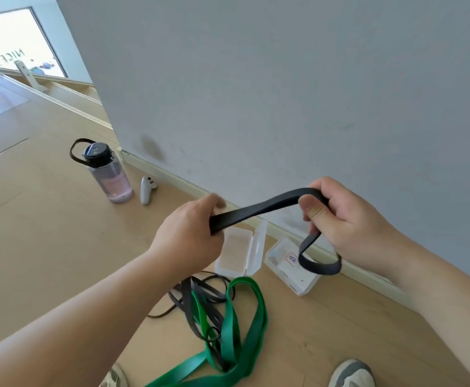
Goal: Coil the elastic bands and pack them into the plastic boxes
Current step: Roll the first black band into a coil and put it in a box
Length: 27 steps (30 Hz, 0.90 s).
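Early stage, I judge: the box (238,256) lies open and holds no band. Above it, the left hand (191,227) and right hand (348,219) each grip one black band (270,203), barely looped. A green band (246,322) and dark bands (186,300) lie loose just in front of the box.

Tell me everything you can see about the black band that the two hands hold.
The black band is a flat, matte strip that looks like rubber. It is held in the air, spanning loosely between the left hand and the right hand, which both grip it. At the right hand it bends over, and a loop hangs below.
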Motion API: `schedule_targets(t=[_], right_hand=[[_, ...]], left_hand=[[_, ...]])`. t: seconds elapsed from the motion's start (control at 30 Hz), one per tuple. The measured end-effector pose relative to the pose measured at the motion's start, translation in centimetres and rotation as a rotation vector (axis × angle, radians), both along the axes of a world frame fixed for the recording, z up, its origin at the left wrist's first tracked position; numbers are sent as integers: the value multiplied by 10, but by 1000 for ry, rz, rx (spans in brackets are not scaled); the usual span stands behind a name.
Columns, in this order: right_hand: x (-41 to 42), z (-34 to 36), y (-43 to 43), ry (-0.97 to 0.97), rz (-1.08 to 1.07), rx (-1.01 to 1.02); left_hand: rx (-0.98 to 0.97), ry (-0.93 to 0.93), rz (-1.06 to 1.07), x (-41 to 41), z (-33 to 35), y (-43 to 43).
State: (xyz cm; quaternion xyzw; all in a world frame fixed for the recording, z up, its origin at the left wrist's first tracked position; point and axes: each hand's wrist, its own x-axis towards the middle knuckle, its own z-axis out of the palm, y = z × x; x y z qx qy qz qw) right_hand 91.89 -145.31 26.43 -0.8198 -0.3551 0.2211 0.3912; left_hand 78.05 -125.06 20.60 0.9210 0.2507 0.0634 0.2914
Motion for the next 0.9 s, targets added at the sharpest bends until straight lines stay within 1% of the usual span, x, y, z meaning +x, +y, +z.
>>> schedule_targets(t=[0.03,0.07,0.13,0.17,0.2,0.27,0.37,0.43,0.53,0.6,0.63,0.73,0.8,0.87,0.9], right_hand=[[6,-2,-3,-13,-34,-26],[12,-4,-6,-25,-66,-66],[24,-10,-14,-48,-86,-219],[29,-14,-18,-48,-70,-311],[31,-16,-20,-25,-36,-386],[27,-20,-19,85,36,-476],[20,-28,-15,145,122,-536],[14,-30,-8,220,178,-436],[-7,-27,7,347,234,-143],[-18,-25,15,327,235,10],[-21,-23,18,299,227,50],[-24,-19,20,189,194,84],[-25,-18,19,133,198,54],[-27,-15,18,90,221,30],[-26,-13,17,73,220,20]], left_hand=[[-37,49,-15,-1,1,2],[-99,60,-17,-3,2,4],[-238,-45,-16,-5,9,5],[-260,-130,-26,-6,15,6],[-245,-215,-42,-7,21,5],[-222,-335,-80,-12,29,1],[-308,-365,-123,-16,33,-10],[-359,-351,-138,-16,32,-19],[-412,-341,-142,-15,32,-31],[-391,-355,-137,-15,31,-35],[-376,-371,-131,-15,31,-34],[-302,-390,-154,-15,28,-26],[-172,-280,-204,-16,19,-18],[-62,-88,-240,-18,8,-13],[-54,12,-247,-18,6,-11]])
